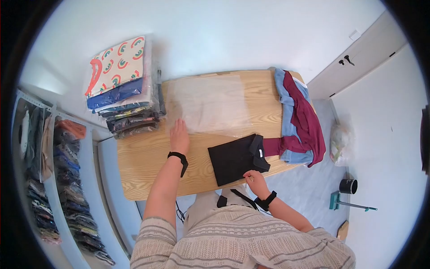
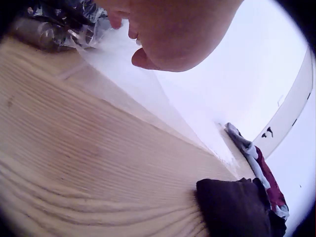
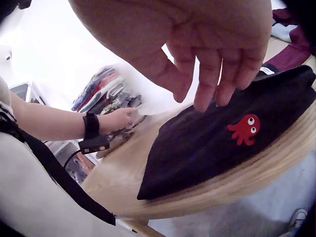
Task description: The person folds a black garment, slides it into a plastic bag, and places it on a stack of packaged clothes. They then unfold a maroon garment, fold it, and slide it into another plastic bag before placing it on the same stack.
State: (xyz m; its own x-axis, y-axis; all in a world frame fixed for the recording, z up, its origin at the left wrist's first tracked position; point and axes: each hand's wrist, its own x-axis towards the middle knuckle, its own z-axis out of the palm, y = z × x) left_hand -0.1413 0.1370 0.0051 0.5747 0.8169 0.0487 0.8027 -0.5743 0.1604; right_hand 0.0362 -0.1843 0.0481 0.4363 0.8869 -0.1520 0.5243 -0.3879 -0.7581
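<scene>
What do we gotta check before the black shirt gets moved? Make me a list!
1. Black shirt folded: ok, it lies on the table.
2. Red octopus showing: ok, it faces up.
3. Maroon sleeve away from the shirt: not ok, it reaches the collar.
4. Clear plastic spread out: ok, left hand at its near corner.
5. Opening in the plastic: cannot tell.
6. Right hand gripping the shirt: cannot tell.

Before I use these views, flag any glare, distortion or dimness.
Head: dark corners, shelf looks bowed; left wrist: plastic washes out, nearly merging with the glaring wall; right wrist: right hand looks dim against the bright wall.
</scene>
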